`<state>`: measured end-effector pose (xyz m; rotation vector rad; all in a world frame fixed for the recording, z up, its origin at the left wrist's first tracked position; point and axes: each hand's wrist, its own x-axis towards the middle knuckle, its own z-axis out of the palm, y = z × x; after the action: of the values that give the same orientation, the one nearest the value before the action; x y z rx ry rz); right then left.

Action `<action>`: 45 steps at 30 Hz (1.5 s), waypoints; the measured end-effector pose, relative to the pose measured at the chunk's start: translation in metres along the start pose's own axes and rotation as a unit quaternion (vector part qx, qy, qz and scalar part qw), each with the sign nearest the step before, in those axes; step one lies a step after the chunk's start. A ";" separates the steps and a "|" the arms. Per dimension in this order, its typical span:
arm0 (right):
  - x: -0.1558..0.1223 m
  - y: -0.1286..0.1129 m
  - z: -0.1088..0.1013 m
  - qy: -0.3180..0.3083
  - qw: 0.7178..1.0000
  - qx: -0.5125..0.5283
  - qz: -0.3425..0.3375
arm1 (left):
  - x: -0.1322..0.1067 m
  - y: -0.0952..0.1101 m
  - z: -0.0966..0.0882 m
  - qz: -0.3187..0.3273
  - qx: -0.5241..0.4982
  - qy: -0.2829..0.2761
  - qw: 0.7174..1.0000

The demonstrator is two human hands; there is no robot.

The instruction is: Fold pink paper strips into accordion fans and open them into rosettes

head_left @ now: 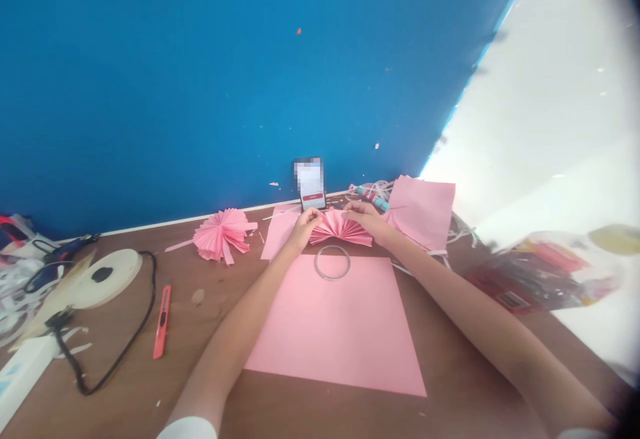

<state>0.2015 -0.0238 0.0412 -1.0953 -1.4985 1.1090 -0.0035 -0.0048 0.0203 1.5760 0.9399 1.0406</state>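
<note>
A pink pleated paper fan (341, 229) is spread between my two hands at the far side of the brown table (210, 365). My left hand (306, 222) pinches the fan's left end, fingers closed. My right hand (367, 217) pinches its right end, fingers closed too. Just in front of the fan a clear tape ring (333, 262) lies on the far edge of a large flat pink paper sheet (337, 322), between my forearms.
A finished pink paper rosette (221, 233) lies to the left. A phone (312, 189) leans on the blue wall. More pink sheets (423, 211) and a glue stick (373, 197) lie right. An orange cutter (162, 321), black cord (125, 345), tape roll (103, 275) and plastic packet (543, 272) lie around.
</note>
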 end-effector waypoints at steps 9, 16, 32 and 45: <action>0.004 0.003 -0.003 0.034 0.999 0.030 -0.014 | -0.002 0.002 0.000 0.006 0.006 0.019 1.000; 0.001 0.003 0.000 0.025 0.999 -0.016 -0.034 | -0.004 0.005 0.002 -0.004 0.003 0.026 1.000; 0.003 0.008 0.000 -0.090 0.984 -0.136 -0.069 | -0.002 -0.001 0.005 0.025 0.030 -0.055 0.998; 0.002 0.003 -0.001 -0.020 0.985 -0.160 -0.067 | -0.002 0.000 0.005 0.049 0.062 0.000 0.997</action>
<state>0.2024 -0.0212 0.0384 -1.1725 -1.7981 0.8198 0.0009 -0.0081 0.0192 1.7394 0.9510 1.0673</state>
